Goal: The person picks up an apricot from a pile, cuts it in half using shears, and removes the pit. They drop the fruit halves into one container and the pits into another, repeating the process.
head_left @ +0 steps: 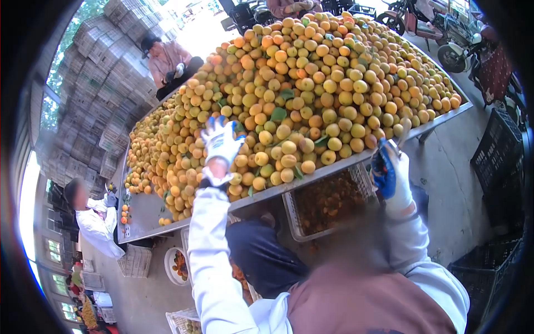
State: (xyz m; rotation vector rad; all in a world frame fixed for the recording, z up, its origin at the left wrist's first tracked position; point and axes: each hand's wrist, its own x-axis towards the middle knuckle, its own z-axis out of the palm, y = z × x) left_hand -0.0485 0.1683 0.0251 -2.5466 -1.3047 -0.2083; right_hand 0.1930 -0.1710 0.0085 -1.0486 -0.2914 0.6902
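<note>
My left hand (222, 140), in a white glove with blue fingertips, reaches over the near slope of a large heap of apricots (311, 83). Its fingers are spread, right at the fruit. At the table's near edge is my right hand (391, 170), in a white glove with a blue palm. Its fingers are curled, and a thin blurred tan thing (405, 132) juts up beside the fingertips; I cannot tell what the hand holds. Green leaves (278, 114) lie among the apricots. The heap rests on a metal-edged table (147, 214).
Below the table edge stands a crate (297, 222) of brownish fruit pieces, with a white bucket (168, 266) farther left. Co-workers sit at the left (97, 222), upper left (167, 64) and far side. Black crates (498, 158) and parked scooters (453, 55) stand right; stacked crates (92, 94) rise left.
</note>
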